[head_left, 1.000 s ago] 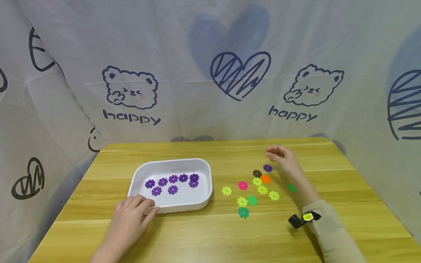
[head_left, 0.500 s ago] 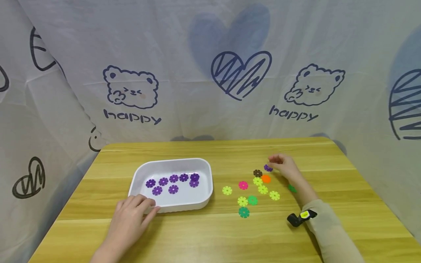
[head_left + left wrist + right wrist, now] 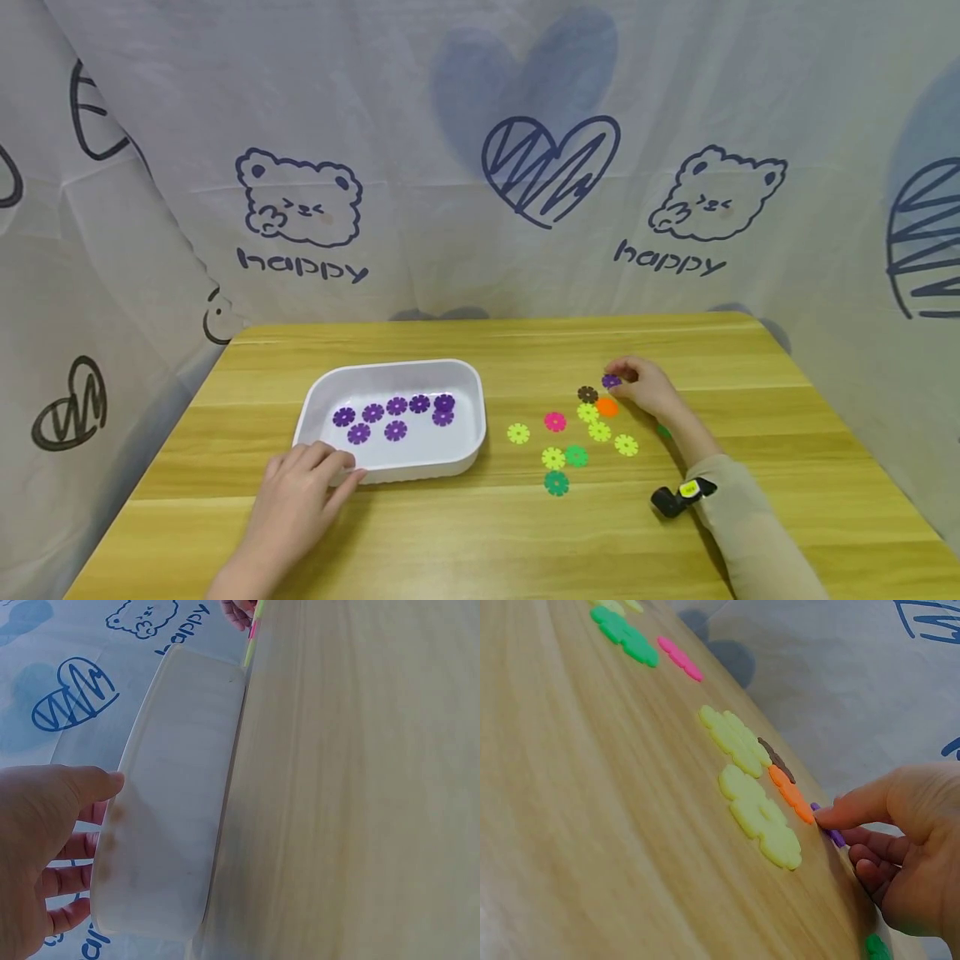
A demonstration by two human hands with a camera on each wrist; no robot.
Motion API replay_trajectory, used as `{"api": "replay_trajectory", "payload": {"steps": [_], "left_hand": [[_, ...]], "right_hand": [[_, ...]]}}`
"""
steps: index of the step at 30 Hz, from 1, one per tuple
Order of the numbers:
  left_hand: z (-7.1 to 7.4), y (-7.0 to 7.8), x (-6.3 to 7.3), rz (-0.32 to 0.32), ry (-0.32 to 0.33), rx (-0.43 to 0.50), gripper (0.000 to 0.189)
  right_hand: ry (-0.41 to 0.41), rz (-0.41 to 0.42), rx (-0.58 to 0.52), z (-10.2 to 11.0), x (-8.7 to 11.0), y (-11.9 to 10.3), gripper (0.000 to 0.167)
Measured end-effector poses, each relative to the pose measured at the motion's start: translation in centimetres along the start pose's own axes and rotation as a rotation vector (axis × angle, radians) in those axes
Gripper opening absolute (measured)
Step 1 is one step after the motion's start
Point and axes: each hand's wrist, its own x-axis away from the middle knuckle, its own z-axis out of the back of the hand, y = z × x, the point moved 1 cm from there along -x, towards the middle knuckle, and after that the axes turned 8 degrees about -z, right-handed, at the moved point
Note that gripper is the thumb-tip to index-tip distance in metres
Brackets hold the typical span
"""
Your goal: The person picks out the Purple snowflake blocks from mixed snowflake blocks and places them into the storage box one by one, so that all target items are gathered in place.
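My left hand [image 3: 300, 500] grips the near-left rim of a white plastic tub [image 3: 423, 471], which stands on the table. In the left wrist view the thumb lies on the near side of the tub wall [image 3: 172, 787], the fingers behind the rim. Several purple snowflake discs [image 3: 395, 431] lie inside. At the right, my right hand [image 3: 651, 390] pinches another purple snowflake disc [image 3: 611, 381] between thumb and fingers, low at the tabletop. The right wrist view shows this disc [image 3: 837, 838] edge-on, partly hidden by the thumb.
Near the right hand lie a brown disc [image 3: 587, 395] and an orange disc [image 3: 607, 407]. Several yellow discs [image 3: 599, 432], a pink disc [image 3: 555, 422] and green discs [image 3: 557, 483] spread over the wooden table [image 3: 465, 550]. A printed curtain [image 3: 420, 200] hangs behind it.
My right hand has come down from above and behind the purple disc, and its thumb and fingers have closed on it. The left hand and tub have stayed in place.
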Motion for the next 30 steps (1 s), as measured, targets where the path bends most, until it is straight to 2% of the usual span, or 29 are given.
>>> {"api": "replay_trajectory", "payload": {"steps": [8,17,24,30], "left_hand": [[0.0,0.1,-0.1,0.01,-0.023,-0.003,0.018],[0.0,0.1,-0.1,0.008,-0.02,-0.007,0.018],[0.0,0.2,-0.1,0.005,-0.015,-0.006,0.018],[0.1,0.2,-0.1,0.008,-0.016,-0.005,0.019]], "right_hand": [[0.035,0.019,0.051,0.0,0.0,0.1,0.031],[0.051,-0.007,0.018,0.6,0.1,-0.3,0.032],[0.025,-0.09,-0.124,0.9,-0.1,-0.2,0.029],[0.017,-0.069,-0.242,1.3,0.3,-1.4,0.028]]}}
